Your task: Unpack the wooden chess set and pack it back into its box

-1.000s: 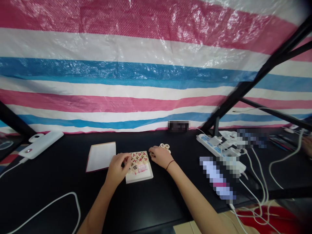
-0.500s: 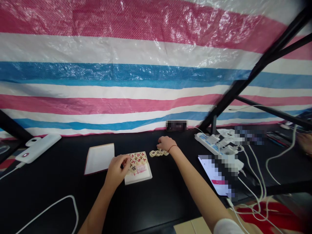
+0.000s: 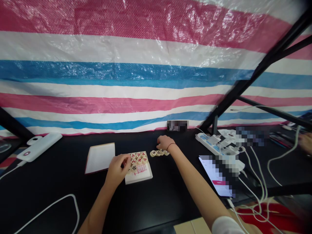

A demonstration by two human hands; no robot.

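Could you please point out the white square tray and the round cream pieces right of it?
White square tray (image 3: pixel 138 178), head view: bare near part.
Round cream pieces (image 3: pixel 158 152), head view: a middle piece's top.

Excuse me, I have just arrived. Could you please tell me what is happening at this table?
A person is handling round game pieces with both bare hands. The left hand is at the left side of a shallow white box, where pieces with red and black characters lie in rows. The right hand is just behind a small group of loose pieces on the black table. Whether either hand grips a piece cannot be seen.
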